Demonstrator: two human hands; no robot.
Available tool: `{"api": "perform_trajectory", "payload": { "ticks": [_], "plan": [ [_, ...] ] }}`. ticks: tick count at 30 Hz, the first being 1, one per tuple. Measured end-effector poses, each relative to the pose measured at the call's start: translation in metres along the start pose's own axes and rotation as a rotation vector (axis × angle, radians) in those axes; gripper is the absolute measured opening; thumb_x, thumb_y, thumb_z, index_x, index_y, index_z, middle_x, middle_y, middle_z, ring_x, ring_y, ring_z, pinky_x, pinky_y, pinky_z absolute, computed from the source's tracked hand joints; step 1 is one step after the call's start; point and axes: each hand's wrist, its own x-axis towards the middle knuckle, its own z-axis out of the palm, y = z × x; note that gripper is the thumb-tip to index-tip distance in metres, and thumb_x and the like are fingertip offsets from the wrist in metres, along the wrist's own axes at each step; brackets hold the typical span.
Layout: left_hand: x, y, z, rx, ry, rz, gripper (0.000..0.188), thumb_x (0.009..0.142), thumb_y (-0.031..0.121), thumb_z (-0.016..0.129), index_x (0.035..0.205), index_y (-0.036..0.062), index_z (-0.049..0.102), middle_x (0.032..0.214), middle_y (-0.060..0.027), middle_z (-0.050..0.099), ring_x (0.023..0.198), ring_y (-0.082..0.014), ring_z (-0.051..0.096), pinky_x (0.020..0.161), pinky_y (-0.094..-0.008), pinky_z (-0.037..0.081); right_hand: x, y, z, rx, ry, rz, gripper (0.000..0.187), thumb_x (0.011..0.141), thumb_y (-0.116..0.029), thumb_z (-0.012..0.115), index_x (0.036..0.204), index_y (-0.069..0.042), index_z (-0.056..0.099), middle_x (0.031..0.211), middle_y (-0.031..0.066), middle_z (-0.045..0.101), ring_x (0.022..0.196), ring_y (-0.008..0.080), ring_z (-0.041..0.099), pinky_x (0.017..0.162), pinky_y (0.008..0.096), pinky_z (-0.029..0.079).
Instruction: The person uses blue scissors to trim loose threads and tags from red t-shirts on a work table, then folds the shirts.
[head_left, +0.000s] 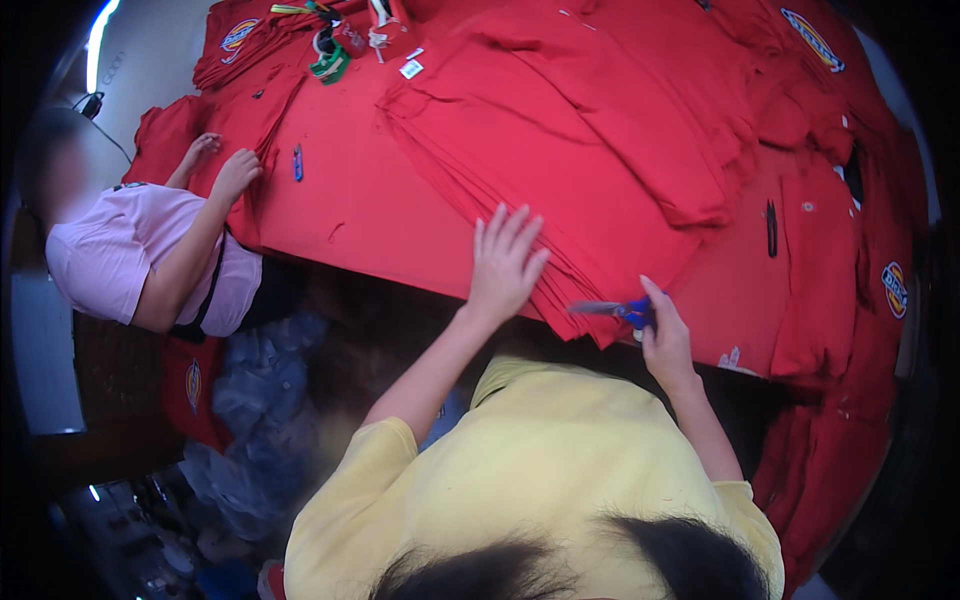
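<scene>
A stack of red garments (pixel 590 150) lies layered across the red-covered table in front of me. My left hand (pixel 506 262) rests flat on the near left edge of this stack, fingers spread. At the table's front edge, my right hand (pixel 668 338) is closed round thread snips (pixel 632 311) with a blue handle. The metal blades point left, over the near corner of the stack, toward my left hand. Whether the blades touch the cloth, I cannot tell.
Blue-handled snips (pixel 298 163) and a dark slim tool (pixel 771 228) lie on the table (pixel 350 200). A green tape dispenser (pixel 330 62) stands at the back. On the left a co-worker (pixel 150 250) handles red cloth. More red garments (pixel 820 280) lie right; clear plastic bags (pixel 265 390) lie below.
</scene>
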Motion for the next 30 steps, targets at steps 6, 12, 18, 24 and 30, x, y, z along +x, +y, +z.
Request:
{"api": "perform_trajectory", "payload": {
  "ticks": [6, 12, 18, 24, 30],
  "plan": [
    [0.083, -0.136, -0.008, 0.133, 0.154, -0.309, 0.051, 0.097, 0.041, 0.041, 0.136, 0.0090, 0.046, 0.146, -0.0142, 0.035, 0.136, -0.0349, 0.029, 0.110, -0.0555, 0.018, 0.015, -0.007, -0.019, 0.215, -0.134, 0.198, 0.063, 0.076, 0.016, 0.046, 0.136, -0.004, 0.042, 0.109, 0.0141, 0.057, 0.098, 0.0227, 0.059, 0.086, 0.0299, 0.047],
    [0.162, -0.247, -0.052, 0.129, 0.401, -0.469, 0.048, 0.090, 0.037, 0.057, 0.125, 0.0050, 0.055, 0.130, -0.0161, 0.052, 0.116, -0.0338, 0.050, 0.096, -0.0462, 0.040, 0.016, -0.013, -0.013, -0.050, -0.171, 0.135, 0.064, 0.073, 0.013, 0.053, 0.134, -0.006, 0.045, 0.113, 0.0208, 0.056, 0.102, 0.0364, 0.057, 0.090, 0.0399, 0.045],
    [0.198, -0.300, -0.068, -0.505, 0.369, -0.703, 0.027, 0.085, 0.025, 0.068, 0.093, 0.0004, 0.070, 0.071, -0.0032, 0.065, 0.065, -0.0130, 0.058, 0.064, -0.0278, 0.047, 0.028, -0.025, -0.004, -0.117, -0.158, 0.144, 0.060, 0.071, 0.011, 0.055, 0.128, -0.006, 0.049, 0.105, 0.0177, 0.055, 0.103, 0.0350, 0.053, 0.087, 0.0414, 0.044],
    [0.193, -0.289, -0.074, -0.675, 0.490, -0.759, 0.032, 0.091, 0.031, 0.062, 0.082, 0.0000, 0.066, 0.070, 0.0000, 0.060, 0.061, -0.0089, 0.055, 0.058, -0.0256, 0.043, 0.038, -0.021, -0.019, 0.048, -0.174, 0.329, 0.058, 0.073, 0.008, 0.051, 0.129, -0.005, 0.050, 0.111, 0.0156, 0.058, 0.104, 0.0292, 0.058, 0.092, 0.0350, 0.044],
    [0.179, -0.271, -0.073, -0.067, 0.097, -0.759, 0.040, 0.089, 0.044, 0.057, 0.091, 0.0048, 0.067, 0.082, -0.0175, 0.068, 0.080, -0.0293, 0.067, 0.073, -0.0399, 0.050, 0.104, -0.050, -0.023, 0.494, -0.018, 0.391, 0.056, 0.082, 0.003, 0.057, 0.136, -0.001, 0.043, 0.108, 0.0099, 0.056, 0.098, 0.0158, 0.060, 0.089, 0.0280, 0.046]
  ]
}}
